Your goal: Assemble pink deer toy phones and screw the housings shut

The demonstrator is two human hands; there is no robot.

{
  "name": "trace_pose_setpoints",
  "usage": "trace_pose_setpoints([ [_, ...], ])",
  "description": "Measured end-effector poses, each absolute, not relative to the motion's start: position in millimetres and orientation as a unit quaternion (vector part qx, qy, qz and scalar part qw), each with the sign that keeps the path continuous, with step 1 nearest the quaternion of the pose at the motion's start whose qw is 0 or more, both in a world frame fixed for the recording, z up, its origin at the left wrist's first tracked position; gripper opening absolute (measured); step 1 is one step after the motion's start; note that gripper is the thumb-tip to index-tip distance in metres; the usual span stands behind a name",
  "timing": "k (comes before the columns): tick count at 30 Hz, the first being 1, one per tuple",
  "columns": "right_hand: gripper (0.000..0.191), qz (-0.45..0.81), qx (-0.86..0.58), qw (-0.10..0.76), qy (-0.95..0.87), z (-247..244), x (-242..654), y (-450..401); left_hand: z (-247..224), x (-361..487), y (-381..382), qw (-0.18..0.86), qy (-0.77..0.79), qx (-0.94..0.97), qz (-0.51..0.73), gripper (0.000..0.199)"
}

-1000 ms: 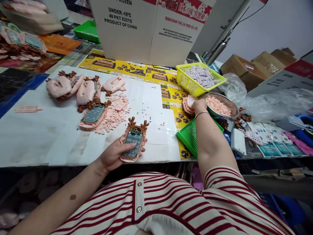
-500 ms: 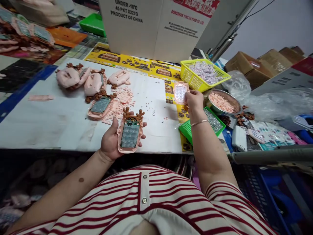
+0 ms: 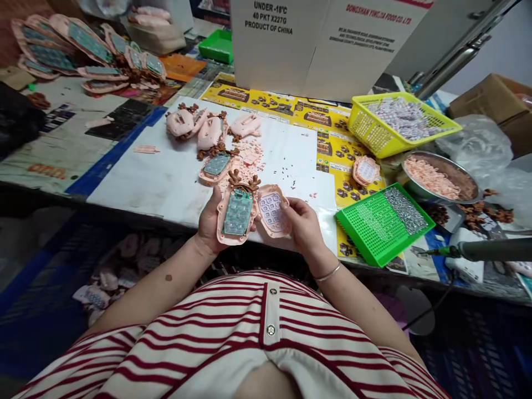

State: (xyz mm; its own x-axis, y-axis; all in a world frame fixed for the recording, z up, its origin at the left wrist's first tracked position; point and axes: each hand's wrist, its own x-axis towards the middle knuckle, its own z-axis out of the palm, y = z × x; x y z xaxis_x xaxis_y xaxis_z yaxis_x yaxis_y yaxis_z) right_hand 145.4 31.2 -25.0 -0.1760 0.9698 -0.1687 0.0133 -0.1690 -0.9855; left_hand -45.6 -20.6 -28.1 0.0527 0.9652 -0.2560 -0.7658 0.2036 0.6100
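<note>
My left hand [image 3: 211, 223] is wrapped round a pink toy phone half [image 3: 236, 216] with brown antlers and a green circuit board under a clear keypad sheet. In my right hand [image 3: 305, 224], thumb on its edge, is the matching pink shell [image 3: 273, 211], its inner side with pale button backs facing up. The two pieces are side by side, edges close together; I cannot tell if they touch. Beyond them, another antlered half with a board [image 3: 216, 165] lies beside small pink pieces [image 3: 252, 152]. Another pink shell [image 3: 366, 170] rests on the yellow sheet to the right.
A green tray [image 3: 361, 221] of screws and a metal bowl [image 3: 440, 176] of pink pieces stand right, below a yellow basket [image 3: 369, 130]. A screwdriver [image 3: 490, 249] juts in from the right edge. A large carton [image 3: 282, 61] blocks the back. Several assembled pink toys [image 3: 211, 133] sit left.
My right hand has come leftward from near the yellow basket, bringing the pink shell beside the antlered half. The view has turned left, showing more halves with boards at the far left.
</note>
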Motion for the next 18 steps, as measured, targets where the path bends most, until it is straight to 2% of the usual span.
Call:
trace_pose_setpoints([
  [3,0.047,0.725,-0.391,0.399,-0.403,-23.6,150.1,22.0,-22.0,-46.0,-22.7,0.713,0.321,0.169,0.599,0.075],
  [8,0.061,0.857,-0.302,0.280,-0.309,-35.7,159.7,9.5,-19.6,-45.0,-23.0,0.708,0.338,0.178,0.594,0.074],
  [10,0.067,0.871,-0.278,0.264,-0.306,-39.9,161.1,7.9,-21.4,-44.2,-23.2,0.708,0.339,0.180,0.593,0.073],
  [18,0.052,0.835,-0.289,0.337,-0.325,-37.5,153.8,5.3,-9.3,-46.9,-22.3,0.683,0.363,0.214,0.596,0.072],
])
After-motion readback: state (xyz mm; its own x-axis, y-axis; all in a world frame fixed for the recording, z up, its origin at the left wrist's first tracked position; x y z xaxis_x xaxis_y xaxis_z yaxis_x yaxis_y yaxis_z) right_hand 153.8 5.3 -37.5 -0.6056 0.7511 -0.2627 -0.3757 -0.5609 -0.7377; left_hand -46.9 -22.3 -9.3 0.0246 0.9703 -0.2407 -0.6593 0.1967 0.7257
